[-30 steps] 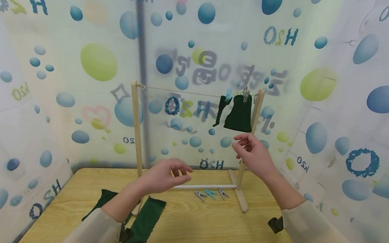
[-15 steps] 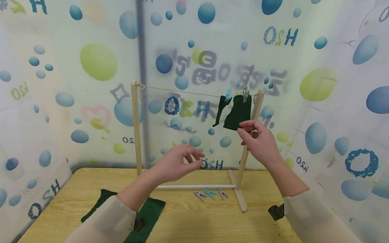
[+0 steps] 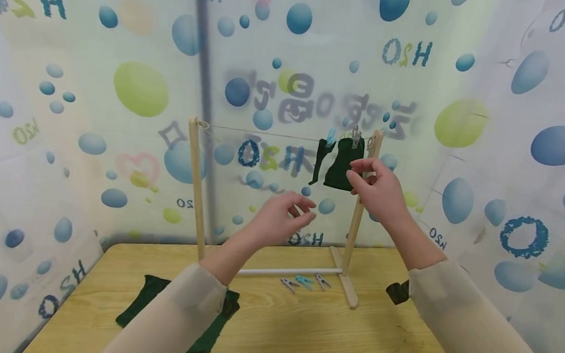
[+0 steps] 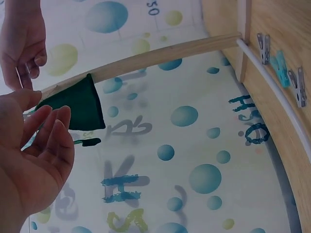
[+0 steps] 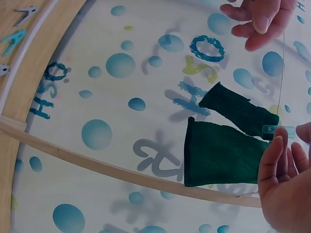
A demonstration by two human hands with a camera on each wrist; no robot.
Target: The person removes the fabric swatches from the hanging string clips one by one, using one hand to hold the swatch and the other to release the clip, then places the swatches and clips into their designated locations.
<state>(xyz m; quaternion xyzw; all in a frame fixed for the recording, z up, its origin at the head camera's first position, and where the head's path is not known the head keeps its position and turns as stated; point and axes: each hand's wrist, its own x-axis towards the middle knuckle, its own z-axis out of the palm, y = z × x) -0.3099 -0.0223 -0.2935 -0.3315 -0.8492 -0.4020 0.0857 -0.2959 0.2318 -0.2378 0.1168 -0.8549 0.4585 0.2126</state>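
Two dark green cloth pieces hang from a thin line [image 3: 265, 133] between wooden posts. The wider cloth [image 3: 342, 166] is clipped by a grey clothespin [image 3: 356, 138], the narrow cloth [image 3: 320, 160] by a light blue clothespin [image 3: 331, 136]. My right hand [image 3: 381, 193] is raised by the right post, fingers loosely bent, overlapping the wide cloth's lower right side in the head view. Lower and to its left, my left hand [image 3: 284, 220] hovers with bent fingers and nothing in them. In the right wrist view, my right hand [image 5: 286, 184] covers the wide cloth's clipped end.
Several clothespins [image 3: 304, 281] lie on the wooden table [image 3: 331, 336] near the rack's white crossbar [image 3: 286, 272]. Dark green cloths [image 3: 149, 295] lie at the left, partly under my left sleeve. The right post [image 3: 357, 219] stands on a wooden foot; a patterned curtain [image 3: 141, 189] rises behind.
Both hands have risen toward the hanging cloths, the left one also moving right. The cloths and clothespins stay where they were.
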